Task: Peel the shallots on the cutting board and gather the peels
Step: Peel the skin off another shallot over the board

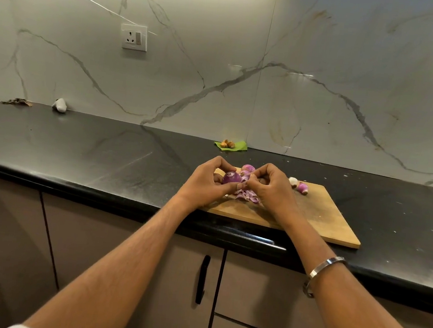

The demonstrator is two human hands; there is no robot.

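A wooden cutting board (325,219) lies on the black counter. My left hand (207,183) grips a purple shallot (231,177) just above the board. My right hand (272,187) pinches a strip of skin (246,178) at that shallot's right side. A pile of pinkish peels (247,195) lies on the board under both hands. Another shallot (248,168) shows behind my fingers. To the right on the board sit a pale piece (293,181) and a purple shallot (302,187).
A green leaf (235,145) with small brown bulbs (227,144) lies by the marble wall behind the board. Far left on the counter (90,149) are a white object (60,105) and dry scraps (17,101). Cabinet doors with black handles (202,279) are below.
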